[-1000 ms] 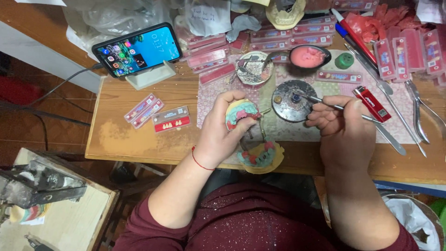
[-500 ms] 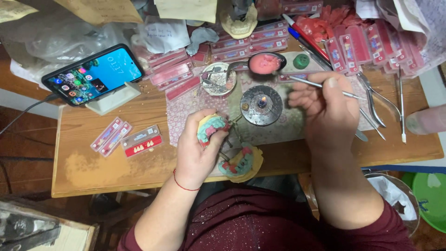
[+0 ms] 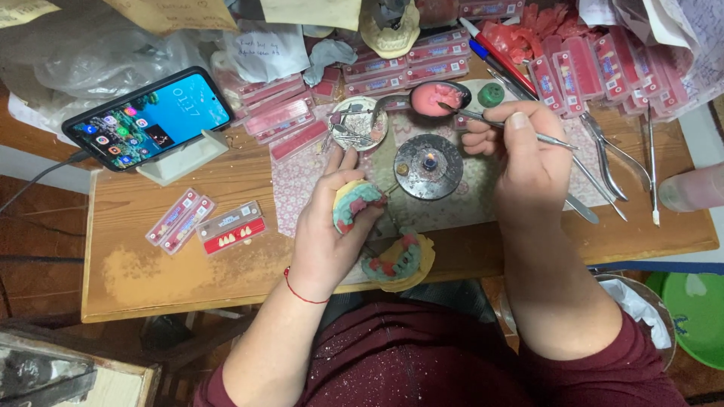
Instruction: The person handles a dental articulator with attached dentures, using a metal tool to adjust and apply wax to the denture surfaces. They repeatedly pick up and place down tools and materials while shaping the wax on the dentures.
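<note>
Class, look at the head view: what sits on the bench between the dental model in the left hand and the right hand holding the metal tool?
A small round burner with a lit flame.

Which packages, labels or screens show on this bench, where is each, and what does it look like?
Phone: propped on a white stand, back left, landscape; lit blue screen with coloured icons.
Tooth cards: loose on the bare wood, front left; flat strips, pink and red.
Stacked strips: back centre; long pink and red packs.
Red packs: back right, upright rows.
Paper notes: back centre-left, white, handwritten.
</note>
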